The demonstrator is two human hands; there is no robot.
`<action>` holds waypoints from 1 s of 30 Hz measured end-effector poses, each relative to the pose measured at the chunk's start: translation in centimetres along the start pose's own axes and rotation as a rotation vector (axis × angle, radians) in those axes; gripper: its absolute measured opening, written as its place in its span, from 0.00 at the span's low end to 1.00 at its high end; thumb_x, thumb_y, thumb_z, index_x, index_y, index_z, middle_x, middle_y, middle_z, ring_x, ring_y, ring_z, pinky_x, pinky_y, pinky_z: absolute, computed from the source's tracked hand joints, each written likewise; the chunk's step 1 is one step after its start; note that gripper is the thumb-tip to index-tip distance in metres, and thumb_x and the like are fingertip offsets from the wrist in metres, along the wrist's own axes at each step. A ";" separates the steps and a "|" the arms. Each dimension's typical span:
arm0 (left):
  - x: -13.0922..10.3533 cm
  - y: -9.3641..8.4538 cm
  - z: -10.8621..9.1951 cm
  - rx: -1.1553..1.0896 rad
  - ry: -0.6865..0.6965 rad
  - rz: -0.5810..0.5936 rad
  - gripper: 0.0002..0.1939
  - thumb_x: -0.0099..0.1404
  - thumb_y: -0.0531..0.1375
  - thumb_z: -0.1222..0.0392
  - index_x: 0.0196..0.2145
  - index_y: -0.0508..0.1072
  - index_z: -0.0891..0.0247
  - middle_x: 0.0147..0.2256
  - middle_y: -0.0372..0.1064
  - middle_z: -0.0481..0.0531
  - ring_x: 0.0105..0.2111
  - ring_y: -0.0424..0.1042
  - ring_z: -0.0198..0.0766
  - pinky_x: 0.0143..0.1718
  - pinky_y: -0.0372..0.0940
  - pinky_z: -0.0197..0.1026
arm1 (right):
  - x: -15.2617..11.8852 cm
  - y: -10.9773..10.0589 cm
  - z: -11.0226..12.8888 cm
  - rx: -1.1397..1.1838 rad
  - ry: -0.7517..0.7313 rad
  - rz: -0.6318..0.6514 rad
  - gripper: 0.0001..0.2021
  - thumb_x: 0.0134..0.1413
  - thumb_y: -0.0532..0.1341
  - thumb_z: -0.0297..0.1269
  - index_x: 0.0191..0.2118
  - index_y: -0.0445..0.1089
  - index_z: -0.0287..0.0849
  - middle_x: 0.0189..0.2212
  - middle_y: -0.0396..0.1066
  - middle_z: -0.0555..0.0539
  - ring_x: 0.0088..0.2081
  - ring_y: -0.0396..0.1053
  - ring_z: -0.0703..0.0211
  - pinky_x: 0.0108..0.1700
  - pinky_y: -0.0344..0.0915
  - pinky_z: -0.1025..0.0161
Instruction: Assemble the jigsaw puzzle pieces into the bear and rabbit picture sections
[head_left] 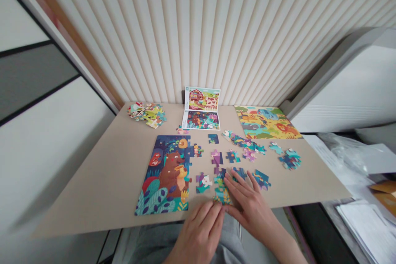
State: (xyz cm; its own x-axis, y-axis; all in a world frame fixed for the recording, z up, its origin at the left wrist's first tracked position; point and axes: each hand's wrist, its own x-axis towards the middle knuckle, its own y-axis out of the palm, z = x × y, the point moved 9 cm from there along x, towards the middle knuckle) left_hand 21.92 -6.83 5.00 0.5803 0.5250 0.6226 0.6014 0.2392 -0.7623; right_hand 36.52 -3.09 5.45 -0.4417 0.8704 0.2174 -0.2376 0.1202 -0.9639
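My left hand (202, 229) is at the table's near edge, its fingers pressed together with the tips at the lower edge of a small joined group of puzzle pieces (221, 193). What lies under those fingertips is partly hidden. Over the right side of this group my right hand (249, 198) lies with fingers stretched and spread, touching the pieces. A dark blue piece (239, 172) shows beneath its fingers. To the left is a joined puzzle section with a brown bear (171, 173). Between it and my hands lies a loose piece with a white animal (204, 182).
Several loose pieces (247, 144) are scattered behind and right of my hands. A piece heap (147, 113) sits at the back left. A folded picture sheet (202, 109) leans against the ribbed panel (198, 33). A finished animal puzzle (269, 123) lies back right.
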 end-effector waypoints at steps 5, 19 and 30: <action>-0.9 0.9 0.2 0.011 -0.009 0.021 0.20 0.78 0.52 0.66 0.61 0.76 0.67 0.56 0.77 0.57 0.57 0.72 0.44 0.60 0.68 0.45 | 0.0 -0.6 0.1 -0.033 -0.012 0.010 0.30 0.71 0.64 0.47 0.73 0.62 0.49 0.67 0.71 0.40 0.72 0.62 0.41 0.73 0.54 0.31; -1.2 0.8 0.0 0.031 -0.026 0.019 0.20 0.74 0.55 0.68 0.60 0.76 0.69 0.57 0.77 0.57 0.59 0.72 0.44 0.64 0.65 0.46 | 4.2 -0.6 -2.8 0.204 0.084 0.021 0.22 0.68 0.66 0.37 0.65 0.72 0.48 0.59 0.75 0.41 0.60 0.73 0.47 0.62 0.70 0.46; -1.9 2.0 -0.2 0.063 -0.050 0.051 0.23 0.73 0.57 0.67 0.63 0.74 0.69 0.62 0.74 0.58 0.62 0.70 0.45 0.66 0.64 0.47 | 5.3 0.2 -5.6 0.732 0.310 -0.095 0.10 0.69 0.63 0.36 0.49 0.83 0.48 0.48 0.80 0.42 0.49 0.79 0.52 0.52 0.76 0.57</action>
State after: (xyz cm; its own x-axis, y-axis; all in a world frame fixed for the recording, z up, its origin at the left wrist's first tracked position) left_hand 22.11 -7.55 2.34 0.5800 0.5775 0.5745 0.5353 0.2614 -0.8032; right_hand 39.04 4.21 5.57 -0.1561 0.9782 0.1369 -0.8170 -0.0500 -0.5745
